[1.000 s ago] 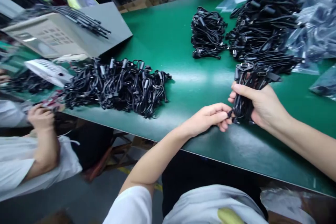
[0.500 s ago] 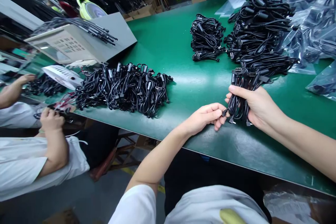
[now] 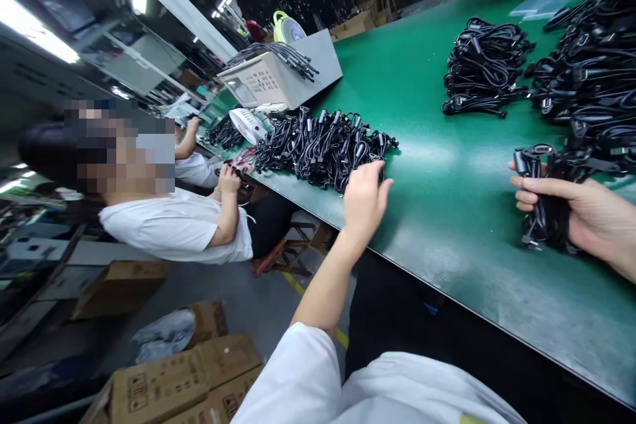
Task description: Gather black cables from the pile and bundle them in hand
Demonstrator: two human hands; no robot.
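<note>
**Left hand (image 3: 365, 195) moved from the cable bundle (image 3: 535, 215) to the cable pile (image 3: 318, 149)**

Since the earlier frame, the left hand has left the bundle's lower ends and come to the pile's near side; the bundle remains in the right hand (image 3: 586, 212). The hands are well apart. The left has its fingers extended and thumb spread, holding nothing visible; fingertip contact with the pile cannot be told. The right is clamped around the bundle's middle, above the bench (image 3: 447, 212).

Handling (judged): the cables should be light and flexible, with stiffer moulded ends; smooth jackets may slide, and loops may snag. The bundle is best held around its gathered middle, a single cable by its folded length or moulded end.

Appearance: black, folded cords; rectangular connectors stand above the right thumb, small metallic tips below the fingers. Beyond the right hand lie a smaller stack (image 3: 487, 66) and a larger stack (image 3: 596, 73) of similar cables.
</note>
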